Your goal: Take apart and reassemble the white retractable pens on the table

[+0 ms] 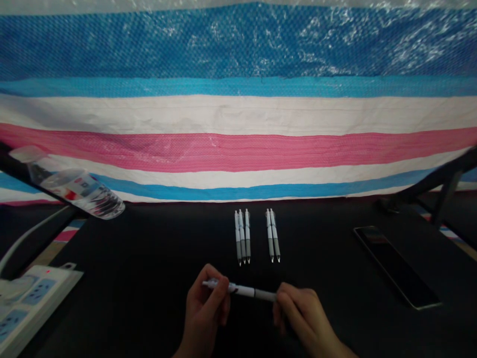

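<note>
A white pen with a grey grip section (244, 290) lies level between my two hands, above the black table. My left hand (207, 303) pinches its clicker end between thumb and fingers. At the other end, my right hand (300, 309) has its fingers closed around the grey tip, which they hide. Beyond the hands, three similar white-and-grey pens (242, 236) lie side by side with their tips toward me. Two more such pens (273, 235) form a second group just to the right.
A phone (397, 267) lies on the black table (149, 263) at the right. A white power strip (32, 301) is at the near left, a tilted clear plastic bottle (84, 191) at the far left. A striped tarp (238, 114) hangs behind the table.
</note>
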A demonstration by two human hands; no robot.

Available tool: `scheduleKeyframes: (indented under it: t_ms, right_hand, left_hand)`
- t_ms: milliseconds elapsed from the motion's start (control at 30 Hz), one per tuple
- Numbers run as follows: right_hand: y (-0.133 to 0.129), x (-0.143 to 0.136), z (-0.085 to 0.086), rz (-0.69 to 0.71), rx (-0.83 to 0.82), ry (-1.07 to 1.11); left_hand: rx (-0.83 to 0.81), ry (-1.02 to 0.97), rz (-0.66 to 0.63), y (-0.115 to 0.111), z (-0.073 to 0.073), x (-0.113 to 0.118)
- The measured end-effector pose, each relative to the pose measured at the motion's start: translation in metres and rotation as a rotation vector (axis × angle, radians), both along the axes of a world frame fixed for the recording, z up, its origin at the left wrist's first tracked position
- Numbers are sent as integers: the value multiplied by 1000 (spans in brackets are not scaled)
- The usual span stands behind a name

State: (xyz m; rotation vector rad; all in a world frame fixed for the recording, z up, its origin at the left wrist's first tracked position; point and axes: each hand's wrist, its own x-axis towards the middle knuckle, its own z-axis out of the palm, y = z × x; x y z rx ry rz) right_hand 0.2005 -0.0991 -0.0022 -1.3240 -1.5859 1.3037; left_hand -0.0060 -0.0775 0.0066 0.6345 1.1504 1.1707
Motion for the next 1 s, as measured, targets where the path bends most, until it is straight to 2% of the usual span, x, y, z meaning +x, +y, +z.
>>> scheduleKeyframes:
  t_ms: [167,267,433,533,633,767,900,1000]
  right_hand:
    - [1,0,1,-29,23,-59]
    - [2,2,2,28,49,-134]
    - [3,0,-1,78,-212,7]
    - [2,-3,-6,54,-278,36]
    - [1,-6,-6,79,-184,-41]
    - [0,-8,-1,171,-29,-135]
    - [0,-8,1,171,-20,-146]
    - [-1,-9,-1,165,-14,-171]
  left_hand:
    - [23,13,3,0,0,-1]
    - [42,33,-22,1,-3,-3]
    - [70,70,-80,5,-11,-6]
    - [96,68,-69,8,-13,-4]
    - [168,50,-51,12,-13,-1]
    - [177,33,-112,19,-10,-2]
    - [201,80,-166,29,-3,-6]
    - [206,116,-151,33,1,-7]
